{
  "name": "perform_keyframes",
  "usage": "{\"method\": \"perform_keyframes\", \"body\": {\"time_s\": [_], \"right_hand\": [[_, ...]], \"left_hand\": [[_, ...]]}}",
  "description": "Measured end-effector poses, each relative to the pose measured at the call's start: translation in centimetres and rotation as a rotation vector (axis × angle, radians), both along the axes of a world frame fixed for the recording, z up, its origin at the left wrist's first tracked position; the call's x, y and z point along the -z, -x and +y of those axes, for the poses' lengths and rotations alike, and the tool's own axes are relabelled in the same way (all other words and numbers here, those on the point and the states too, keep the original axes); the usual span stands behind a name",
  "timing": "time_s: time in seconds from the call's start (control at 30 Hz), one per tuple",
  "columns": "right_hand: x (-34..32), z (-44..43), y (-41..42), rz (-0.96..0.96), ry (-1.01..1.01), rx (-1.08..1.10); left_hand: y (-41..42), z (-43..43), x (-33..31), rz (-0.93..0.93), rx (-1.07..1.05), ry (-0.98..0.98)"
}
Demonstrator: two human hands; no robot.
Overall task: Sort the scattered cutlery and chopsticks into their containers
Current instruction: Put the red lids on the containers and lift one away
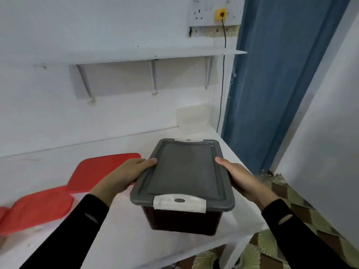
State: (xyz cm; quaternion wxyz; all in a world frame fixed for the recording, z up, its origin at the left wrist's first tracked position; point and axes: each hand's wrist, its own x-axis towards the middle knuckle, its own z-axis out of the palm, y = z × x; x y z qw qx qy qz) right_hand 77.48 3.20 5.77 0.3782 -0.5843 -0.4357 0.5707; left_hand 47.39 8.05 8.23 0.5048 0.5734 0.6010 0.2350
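A dark box with a grey lid (pixel 184 171) and white latches at both ends is over the right part of the white table (pixel 120 230). My left hand (pixel 124 175) grips the lid's left edge, thumb on top. My right hand (pixel 239 177) grips the right edge the same way. The lid is closed, so the inside is hidden. No cutlery or chopsticks are in view.
Red lids or mats (pixel 58 191) lie on the left of the table. A clear plastic container (pixel 192 119) stands at the back right against the wall. A wall shelf (pixel 136 55) hangs above. The table's right edge drops to a patterned floor (pixel 272 239); a blue door (pixel 272 84) is beyond.
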Motion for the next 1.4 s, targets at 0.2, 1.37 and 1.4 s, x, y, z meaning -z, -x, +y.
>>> {"method": "perform_keyframes", "body": {"time_s": [0.2, 1.37, 1.4], "right_hand": [[-13.2, 2.0, 6.7, 0.263, -0.319, -0.102], [-28.5, 29.0, 29.3, 0.374, -0.658, 0.027], [-28.1, 28.4, 29.1, 0.330, -0.693, 0.098]], "left_hand": [[6.4, -2.1, -13.8, -0.463, -0.130, -0.154], [26.9, 23.2, -26.4, -0.779, -0.077, -0.418], [27.1, 22.8, -25.1, -0.827, -0.101, -0.430]]}}
